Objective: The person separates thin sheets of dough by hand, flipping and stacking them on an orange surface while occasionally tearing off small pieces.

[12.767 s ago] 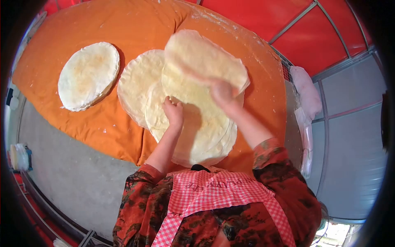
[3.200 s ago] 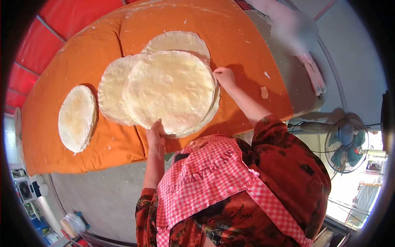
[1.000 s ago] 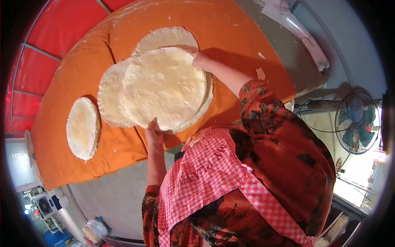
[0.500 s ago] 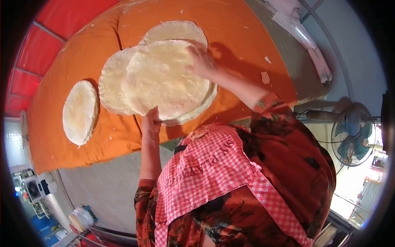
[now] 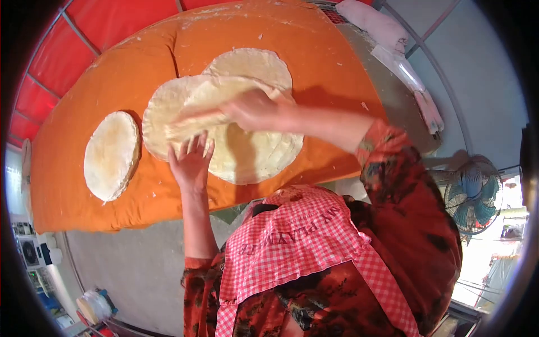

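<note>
Several round, pale flatbreads lie overlapping on an orange cloth. My right hand, blurred by motion, is over the middle of the pile. Its fingers appear closed on the edge of the top flatbread, which is lifted and folded over to the left. Under it a lower flatbread shows, with the arm's shadow across it. My left hand is open at the near left edge of the pile, fingers spread and pointing away from me. Another flatbread sticks out at the far side.
To the left, apart from the pile, lies a thick round stack of flatbread. A rolled pink-and-white bundle rests past the table's right side. A fan stands at the right. Red panels run along the far side.
My right hand has swung left from the far right edge of the top flatbread, folding it over. My left hand has let go of the near edge and spread its fingers.
</note>
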Demonstrator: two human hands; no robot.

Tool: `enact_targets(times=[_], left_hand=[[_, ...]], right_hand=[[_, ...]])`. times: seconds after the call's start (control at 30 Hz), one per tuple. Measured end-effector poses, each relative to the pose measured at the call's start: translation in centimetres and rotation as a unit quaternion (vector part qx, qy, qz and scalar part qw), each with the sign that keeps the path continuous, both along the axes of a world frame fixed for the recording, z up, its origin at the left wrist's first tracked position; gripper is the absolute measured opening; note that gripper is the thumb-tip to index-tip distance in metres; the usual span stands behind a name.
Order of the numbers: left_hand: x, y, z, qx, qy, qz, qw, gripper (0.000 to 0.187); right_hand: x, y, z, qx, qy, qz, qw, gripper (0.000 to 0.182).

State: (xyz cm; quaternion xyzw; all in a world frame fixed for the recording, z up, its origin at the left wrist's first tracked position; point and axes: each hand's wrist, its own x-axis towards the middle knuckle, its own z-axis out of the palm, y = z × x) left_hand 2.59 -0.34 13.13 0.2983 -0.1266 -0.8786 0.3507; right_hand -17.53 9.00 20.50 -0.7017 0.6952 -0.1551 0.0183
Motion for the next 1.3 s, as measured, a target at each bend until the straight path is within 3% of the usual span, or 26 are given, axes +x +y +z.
enact_targets(times=[0.07,0.1,0.17,0.2,0.23,0.27,0.33,0.37,0.43,0.47,0.53,0.57,0.6,0.63,0.73,0.77,0.87,0.97,1.07,1.17,1.27,1.3], left_hand=[[2.0,-0.4,-3.4,-0.143,0.02,0.003,0.989,0.058],[1.4,0.5,-5.9,-0.157,-0.067,0.017,0.985,0.062],[1.7,2.3,-7.9,-0.061,-0.035,0.012,0.997,0.062],[1.5,3.3,-8.3,-0.029,-0.008,0.015,0.999,0.061],[1.2,4.5,-6.9,-0.048,0.033,0.013,0.998,0.06],[1.2,5.5,-5.4,-0.066,0.074,0.014,0.995,0.059],[1.5,6.0,-5.4,-0.064,0.103,0.016,0.992,0.058],[1.3,5.8,-5.5,-0.059,0.112,0.01,0.992,0.058],[1.0,5.2,-5.8,-0.06,0.073,-0.004,0.996,0.057],[0.4,5.1,-6.9,-0.082,0.041,0.005,0.996,0.053],[-1.1,5.2,-10.3,-0.066,-0.112,0.002,0.992,0.046],[-1.7,5.2,-12.0,-0.118,-0.142,0.03,0.982,0.043],[-2.3,5.2,-12.0,-0.168,-0.172,0.056,0.969,0.041],[-2.4,5.1,-12.2,-0.14,-0.192,0.066,0.969,0.044],[-1.4,4.5,-12.7,-0.136,-0.219,0.034,0.966,0.041],[-1.2,4.2,-12.6,-0.141,-0.217,0.041,0.965,0.04],[-1.5,4.3,-12.1,-0.144,-0.204,0.042,0.967,0.038],[-1.2,3.5,-12.7,-0.129,-0.2,0.042,0.97,0.033],[-1.4,2.1,-12.9,-0.073,-0.18,-0.005,0.981,0.031],[-2.1,1.7,-10.9,-0.054,-0.167,-0.026,0.984,0.025],[-2.3,1.2,-8.1,0.001,-0.132,-0.06,0.989,0.019],[-1.8,0.1,-9.9,-0.004,-0.12,-0.078,0.99,0.014]], right_hand=[[0.1,-3.6,7.3,0.038,-0.003,-0.016,0.999,0.016],[-1.4,-4.3,10.5,0.05,-0.039,-0.03,0.998,0.018],[-5.0,-5.4,14.5,0.021,-0.17,0.072,0.983,0.014],[-6.4,-6.0,16.0,0.053,-0.182,0.008,0.982,0.027],[-8.1,-5.5,16.6,0.089,-0.368,0.024,0.925,0.036],[-10.5,-6.4,16.1,0.122,-0.375,-0.003,0.919,0.038],[-12.6,-4.4,14.6,0.159,-0.454,-0.034,0.876,0.041],[-16.3,-5.0,11.1,0.187,-0.461,-0.045,0.866,0.049],[-19.4,-2.3,4.7,0.188,-0.542,0.027,0.819,0.048],[-20.8,-0.1,0.0,0.177,-0.613,-0.046,0.768,0.047],[-21.7,4.6,-9.7,0.245,-0.75,-0.17,0.591,0.052],[-19.3,6.9,-11.0,0.283,-0.742,-0.242,0.558,0.052],[-18.6,7.6,-14.4,0.242,-0.695,-0.286,0.614,0.051],[-19.2,9.1,-16.8,0.173,-0.678,-0.305,0.647,0.047],[-16.2,10.2,-15.4,0.145,-0.694,-0.296,0.64,0.043],[-14.5,10.3,-14.2,0.107,-0.654,-0.331,0.671,0.044],[-13.9,10.4,-16.1,0.01,-0.542,-0.3,0.785,0.041],[-15.0,9.4,-15.7,0.017,-0.64,-0.273,0.718,0.045],[-13.8,10.7,-15.7,0.017,-0.816,-0.312,0.486,0.048],[-11.6,12.5,-13.8,0.023,-0.802,-0.288,0.522,0.049],[-12.4,11.9,-14.9,-0.013,-0.732,-0.243,0.636,0.048],[-13.1,11.6,-15.3,-0.027,-0.721,-0.24,0.649,0.048]])
